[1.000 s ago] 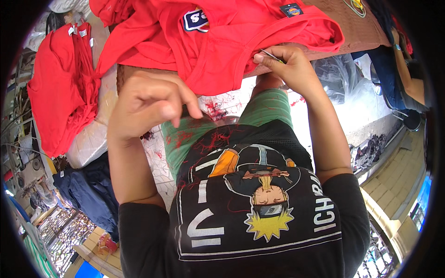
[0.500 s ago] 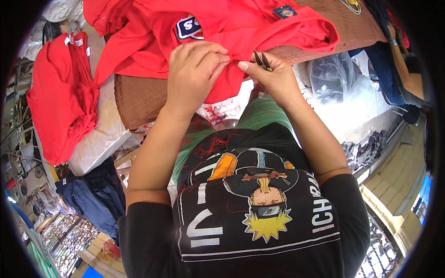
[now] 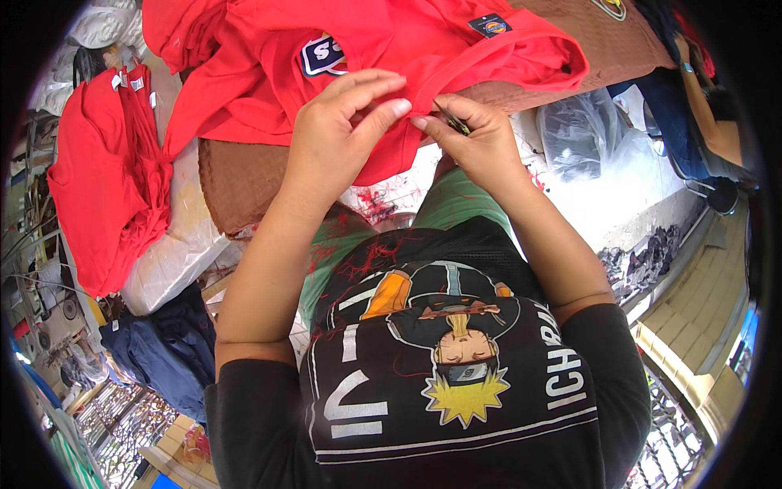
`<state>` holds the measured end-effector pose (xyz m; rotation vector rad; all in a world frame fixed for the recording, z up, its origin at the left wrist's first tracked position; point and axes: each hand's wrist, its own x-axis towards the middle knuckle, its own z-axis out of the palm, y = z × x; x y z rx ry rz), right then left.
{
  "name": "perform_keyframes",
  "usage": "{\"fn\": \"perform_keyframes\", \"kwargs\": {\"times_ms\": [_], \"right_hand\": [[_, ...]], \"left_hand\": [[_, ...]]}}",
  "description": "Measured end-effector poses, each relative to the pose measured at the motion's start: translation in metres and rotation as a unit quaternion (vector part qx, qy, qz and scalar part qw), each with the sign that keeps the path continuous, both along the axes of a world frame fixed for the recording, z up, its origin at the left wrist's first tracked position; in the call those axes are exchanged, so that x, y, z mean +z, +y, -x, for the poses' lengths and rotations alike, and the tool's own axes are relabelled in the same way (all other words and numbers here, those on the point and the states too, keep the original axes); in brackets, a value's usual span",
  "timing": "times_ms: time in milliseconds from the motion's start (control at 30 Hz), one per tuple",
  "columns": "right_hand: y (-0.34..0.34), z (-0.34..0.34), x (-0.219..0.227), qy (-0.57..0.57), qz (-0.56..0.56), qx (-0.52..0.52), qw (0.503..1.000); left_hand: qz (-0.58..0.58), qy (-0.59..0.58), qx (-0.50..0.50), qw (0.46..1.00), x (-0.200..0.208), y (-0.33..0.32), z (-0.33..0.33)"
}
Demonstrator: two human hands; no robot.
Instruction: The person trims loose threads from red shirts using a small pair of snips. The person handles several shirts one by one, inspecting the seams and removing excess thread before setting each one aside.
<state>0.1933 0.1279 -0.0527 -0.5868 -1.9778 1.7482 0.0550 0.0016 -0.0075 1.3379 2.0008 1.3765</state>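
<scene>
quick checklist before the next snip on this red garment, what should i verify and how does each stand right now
1. Left hand pinching the red fabric garment at its edge: ok, fingertips are on the cloth.
2. Right hand gripping the small dark metal snipping tool: ok, it sits between the fingers.
3. Tool tip clear of the left fingertips: cannot tell, the two hands nearly meet.
4. Loose thread located at the pinch: cannot tell, too small to see.
5. Garment supported on the brown quilted table cover: ok, though its lower edge hangs over the front.
6. Dark blue sewn patch away from the tool: ok.
</scene>
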Motion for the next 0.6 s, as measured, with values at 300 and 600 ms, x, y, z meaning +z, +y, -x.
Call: {"fn": "perform_keyframes", "kwargs": {"times_ms": [300,600], "right_hand": [[-0.001,-0.003,0.000,-0.012,-0.046,0.013,0.999],[0.006,-0.005,0.007,-0.027,0.006,0.018,0.999]], "left_hand": [[0.036,0.126,-0.028,0.991,0.003,0.006,0.003],[-0.091,-0.055,-0.167,0.980,0.025,-0.014,0.026]]}}
